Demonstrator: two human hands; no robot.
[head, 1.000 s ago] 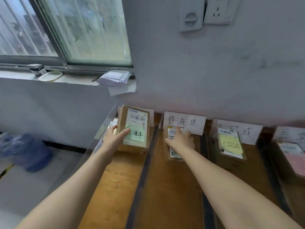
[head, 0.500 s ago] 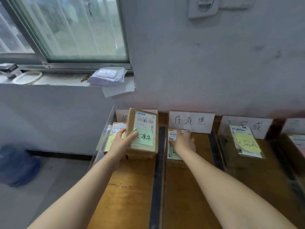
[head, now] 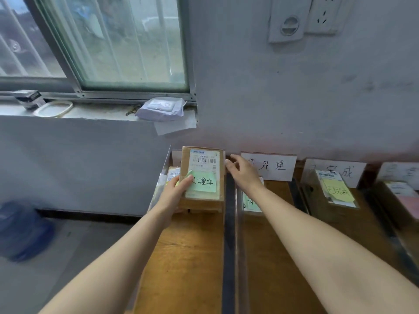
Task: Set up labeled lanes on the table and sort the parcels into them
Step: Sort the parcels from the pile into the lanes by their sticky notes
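Observation:
At the far end of the left lane of the wooden table (head: pixel 181 257) stands a brown box parcel (head: pixel 204 168) with a shipping label and a green sticky note. My left hand (head: pixel 178 190) grips its left edge, thumb on the note. My right hand (head: pixel 242 171) reaches over the black tape divider (head: pixel 229 223), its fingertips touching the box's upper right edge. A smaller parcel (head: pixel 173 174) lies left of the box, partly hidden. The middle lane holds a flat parcel with a green note (head: pixel 250 202) below a white label card (head: pixel 272 166).
The third lane has a parcel with a yellow note (head: pixel 337 189) and its own card (head: pixel 340 169); a fourth-lane parcel (head: pixel 405 196) sits at the right edge. The wall rises directly behind the lanes. A tissue pack (head: pixel 162 108) lies on the windowsill. A blue object (head: pixel 20 230) is on the floor, left.
My right hand left the middle-lane parcel and moved left to the brown box's upper right edge. My left hand keeps its grip on the box.

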